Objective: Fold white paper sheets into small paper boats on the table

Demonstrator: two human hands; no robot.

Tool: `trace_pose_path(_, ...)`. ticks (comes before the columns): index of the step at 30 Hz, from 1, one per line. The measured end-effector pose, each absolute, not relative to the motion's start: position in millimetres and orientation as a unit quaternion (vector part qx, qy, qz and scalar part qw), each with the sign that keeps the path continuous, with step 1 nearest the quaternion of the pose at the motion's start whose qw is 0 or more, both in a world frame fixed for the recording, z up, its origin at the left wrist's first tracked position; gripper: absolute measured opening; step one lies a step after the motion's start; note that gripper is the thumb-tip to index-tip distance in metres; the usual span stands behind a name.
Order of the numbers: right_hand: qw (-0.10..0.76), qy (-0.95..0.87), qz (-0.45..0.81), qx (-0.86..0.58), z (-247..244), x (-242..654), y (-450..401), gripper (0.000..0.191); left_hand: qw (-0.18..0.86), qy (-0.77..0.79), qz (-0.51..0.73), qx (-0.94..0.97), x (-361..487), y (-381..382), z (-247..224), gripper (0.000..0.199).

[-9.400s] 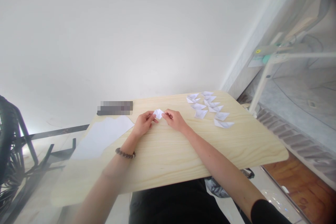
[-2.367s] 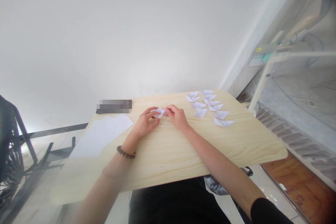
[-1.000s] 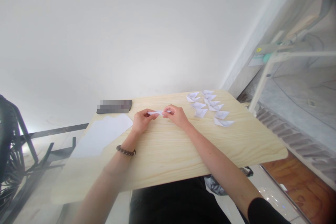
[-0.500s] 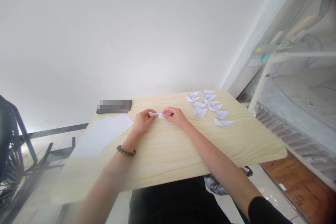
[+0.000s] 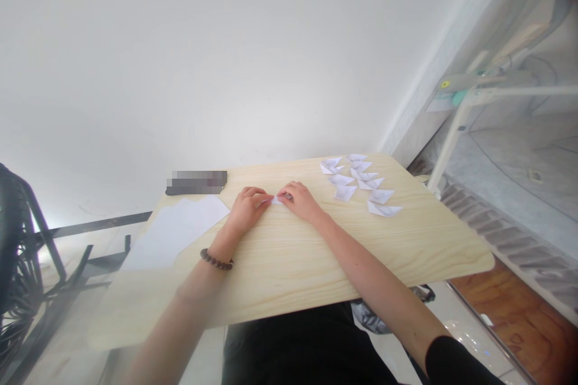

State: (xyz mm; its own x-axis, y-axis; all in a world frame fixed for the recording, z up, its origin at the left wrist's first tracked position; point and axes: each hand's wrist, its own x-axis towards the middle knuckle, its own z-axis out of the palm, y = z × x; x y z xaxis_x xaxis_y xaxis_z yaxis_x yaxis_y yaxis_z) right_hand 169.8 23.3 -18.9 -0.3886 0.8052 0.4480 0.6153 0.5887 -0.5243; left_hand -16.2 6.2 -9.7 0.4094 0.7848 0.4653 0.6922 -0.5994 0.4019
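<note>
A small folded white paper (image 5: 277, 200) lies between my two hands over the middle of the table, mostly covered by fingers. My left hand (image 5: 248, 209) pinches its left end between thumb and fingers. At the right end, the thumb and fingers of my right hand (image 5: 298, 200) are closed on it too. Several folded paper boats (image 5: 345, 193) stand in loose rows to the right of my right hand. On the left, loose white paper sheets (image 5: 176, 231) overlap one another, close to my left wrist.
A dark, partly pixelated object (image 5: 196, 183) lies at the table's back left corner. The wooden table (image 5: 289, 277) backs onto a white wall (image 5: 271, 72). A white metal frame (image 5: 454, 132) stands off to the right, and black chair-like legs (image 5: 49, 240) show at the left.
My fingertips have drawn closer together on the folded paper, so less of it shows between them. The paper boats and loose sheets stay where they were.
</note>
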Motion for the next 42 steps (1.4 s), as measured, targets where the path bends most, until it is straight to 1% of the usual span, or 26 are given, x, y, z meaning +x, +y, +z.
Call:
trace_pose_path(5, 0.335, -0.837, 0.112, -0.418, -14.7, 170.0, 19.6, 0.012, 0.067, 0.464, 0.295, 0.833, -17.1, 7.0, -11.9, 0.024)
trace_pose_path(13, 0.313, -0.876, 0.124, -0.345, -10.9, 174.8, 16.4, 0.021, 0.085, 0.487, 0.291, 0.819, -17.9, 10.9, -14.6, 0.024)
trace_pose_path(21, 0.292, -0.873, 0.099, -0.377, -9.1, 170.0, 13.2, 0.021, 0.098, 0.497, 0.287, 0.813, -18.7, 17.0, -14.9, 0.023)
trace_pose_path(27, 0.312, -0.870, 0.110, -0.366, -13.2, 175.9, 14.3, 0.023, 0.119, 0.493, 0.288, 0.812, -21.1, 16.3, -12.3, 0.023)
trace_pose_path(32, 0.332, -0.863, 0.125, -0.359, -13.8, 181.7, 16.9, 0.018, 0.106, 0.448, 0.286, 0.840, -26.6, 13.2, -12.4, 0.023)
trace_pose_path(35, 0.337, -0.861, 0.126, -0.359, -13.8, 181.5, 17.3, 0.015, 0.082, 0.422, 0.269, 0.862, -26.2, 9.1, -7.0, 0.025)
trace_pose_path(39, 0.333, -0.864, 0.101, -0.363, -14.4, 180.3, 17.8, 0.016, 0.029, 0.413, 0.254, 0.874, -22.4, 4.6, 0.1, 0.027)
trace_pose_path(42, 0.323, -0.873, 0.065, -0.360, -13.5, 178.7, 18.2, 0.016, 0.000, 0.401, 0.264, 0.877, -20.4, 3.1, 2.0, 0.025)
